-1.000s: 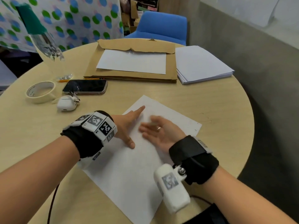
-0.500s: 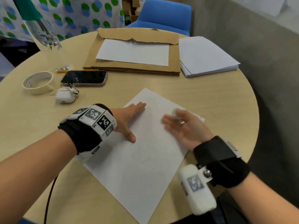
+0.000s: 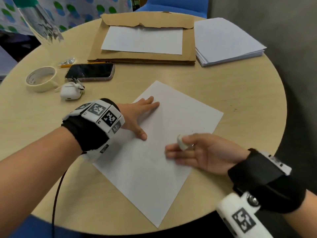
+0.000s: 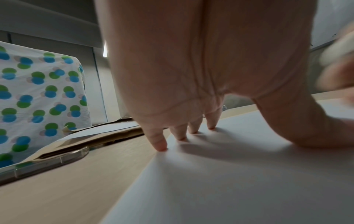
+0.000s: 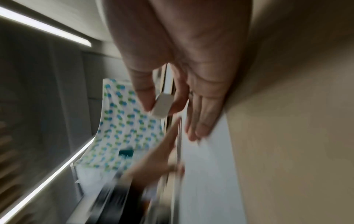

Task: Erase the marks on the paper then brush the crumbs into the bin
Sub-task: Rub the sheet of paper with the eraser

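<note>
The paper (image 3: pixel 159 152) lies at an angle on the round wooden surface (image 3: pixel 240 93), one corner reaching the near edge. The left hand (image 3: pixel 137 115) rests on the sheet's left side with its fingers (image 4: pixel 159 144) straight and spread, tips pressing down at the paper's edge and the thumb planted further in. The right hand (image 3: pixel 202 153) is over the right part of the sheet, palm turned up and sideways; its thumb and forefinger pinch a small white eraser (image 3: pixel 182 143), while the other fingers (image 5: pixel 199 125) stretch out straight, low over the paper. The right wrist view is blurred, but the eraser (image 5: pixel 161 106) shows clearly between thumb and fingertip. A few tiny dark specks sit on the sheet near its right corner and on the wood just beyond. Farther back lie a brown envelope (image 3: pixel 142 57) with a white sheet on top, a stack of paper (image 3: pixel 226 40), a phone (image 3: pixel 90 72), a roll of tape (image 3: pixel 41 79) and a small white earbud case (image 3: pixel 70 93).
</note>
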Available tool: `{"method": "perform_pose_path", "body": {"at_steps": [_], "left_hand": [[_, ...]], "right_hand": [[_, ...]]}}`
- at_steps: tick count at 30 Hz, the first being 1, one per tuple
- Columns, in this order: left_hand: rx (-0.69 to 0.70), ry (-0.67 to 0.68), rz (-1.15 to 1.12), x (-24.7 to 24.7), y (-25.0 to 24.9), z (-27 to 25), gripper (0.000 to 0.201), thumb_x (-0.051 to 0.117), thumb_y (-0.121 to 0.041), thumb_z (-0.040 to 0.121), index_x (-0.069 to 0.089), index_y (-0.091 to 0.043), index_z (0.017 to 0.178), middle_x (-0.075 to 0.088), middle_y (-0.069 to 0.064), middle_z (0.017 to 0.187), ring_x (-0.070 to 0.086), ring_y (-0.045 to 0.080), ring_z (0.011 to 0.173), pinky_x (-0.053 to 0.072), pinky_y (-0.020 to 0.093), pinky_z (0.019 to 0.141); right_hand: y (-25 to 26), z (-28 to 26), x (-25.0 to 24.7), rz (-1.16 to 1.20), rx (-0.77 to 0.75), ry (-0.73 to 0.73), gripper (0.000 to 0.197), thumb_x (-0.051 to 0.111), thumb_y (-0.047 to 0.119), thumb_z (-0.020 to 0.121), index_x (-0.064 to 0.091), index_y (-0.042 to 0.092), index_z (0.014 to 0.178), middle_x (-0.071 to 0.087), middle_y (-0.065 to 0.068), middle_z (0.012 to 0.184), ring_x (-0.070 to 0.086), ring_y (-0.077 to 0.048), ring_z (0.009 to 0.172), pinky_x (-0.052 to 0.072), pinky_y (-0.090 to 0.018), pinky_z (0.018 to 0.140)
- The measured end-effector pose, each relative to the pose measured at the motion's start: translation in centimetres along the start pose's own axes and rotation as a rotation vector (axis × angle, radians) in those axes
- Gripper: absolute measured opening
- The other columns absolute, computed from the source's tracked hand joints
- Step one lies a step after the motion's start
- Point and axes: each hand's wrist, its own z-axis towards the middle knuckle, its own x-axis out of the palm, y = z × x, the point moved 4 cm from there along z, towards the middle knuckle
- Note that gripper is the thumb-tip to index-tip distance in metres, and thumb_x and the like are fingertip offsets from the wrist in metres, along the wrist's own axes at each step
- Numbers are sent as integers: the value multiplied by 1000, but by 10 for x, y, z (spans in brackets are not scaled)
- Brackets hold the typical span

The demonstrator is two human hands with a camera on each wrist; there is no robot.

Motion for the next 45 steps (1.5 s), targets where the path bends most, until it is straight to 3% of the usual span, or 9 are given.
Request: {"method": "perform_pose_path", "body": {"at_steps": [5, 7, 17, 21, 27, 31, 34, 40, 45], "left_hand": [[-2, 2, -11, 0, 1, 0, 117, 76, -40, 71, -12, -30, 147, -21, -9, 155, -15, 10, 144, 2, 34, 118], [2, 0, -13, 1, 1, -1, 117, 76, -40, 71, -12, -30, 147, -21, -9, 155, -15, 11, 144, 1, 32, 117], [-6, 5, 13, 3, 0, -1, 115, 73, -44, 72, -13, -33, 146, -23, -10, 155, -14, 11, 144, 1, 29, 116], [-12, 13, 23, 4, 1, -2, 113, 70, -48, 73, -15, -35, 145, -24, -10, 154, -15, 12, 144, 0, 29, 116], [-82, -38, 77, 16, -8, -15, 108, 61, -61, 74, -16, -35, 146, -22, -7, 156, -9, 15, 146, 9, 36, 117], [-167, -53, 111, 18, -15, -28, 102, 52, -65, 77, -14, -32, 147, -18, -2, 157, -2, 19, 146, 18, 40, 115], [-225, -27, 143, 14, -21, -32, 108, 52, -68, 74, -15, -28, 148, -16, 5, 157, 1, 26, 146, 20, 44, 115], [-241, 73, 190, 18, -31, -22, 136, 69, -70, 58, -28, -26, 143, -26, 15, 153, -6, 39, 143, 13, 50, 117], [-164, 3, 163, 18, -43, -15, 134, 67, -67, 63, -20, -7, 146, -25, 14, 154, -14, 34, 144, 7, 44, 118]], "right_hand": [[76, -5, -66, 126, -515, -573, 10, 56, 11, 86, 56, 12, 77, 58, -5, 80, 63, -13, 64, 52, -19, 58], [90, -12, -78, 109, -636, -721, 10, 57, 14, 87, 56, 15, 77, 53, 0, 79, 57, -13, 72, 45, -22, 62], [54, 9, -23, 100, -239, -238, 27, 63, 17, 62, 57, 8, 87, 67, -12, 89, 71, -23, 73, 60, -29, 68], [40, 10, -24, 90, -22, -144, 15, 62, 17, 67, 57, 12, 80, 71, -14, 90, 72, -27, 79, 59, -40, 75], [97, -10, -84, -47, -595, -794, 5, 52, 15, 91, 54, 12, 94, 57, -3, 93, 59, -17, 85, 52, -19, 62], [96, -7, -80, -4, -618, -729, 6, 57, 19, 88, 59, 15, 93, 59, 0, 104, 60, -15, 102, 54, -20, 68], [89, 1, -55, -51, -536, -561, 6, 58, 12, 88, 58, 8, 91, 62, -7, 93, 69, -16, 76, 55, -21, 59], [66, 22, 8, -972, -166, -249, 13, 66, 16, 84, 63, 7, 93, 66, -5, 68, 60, -12, 45, 50, -20, 45], [69, 39, 34, -1458, -176, -344, 18, 63, 14, 78, 66, -2, 85, 72, -16, 71, 58, -17, 46, 48, -19, 44]]}}
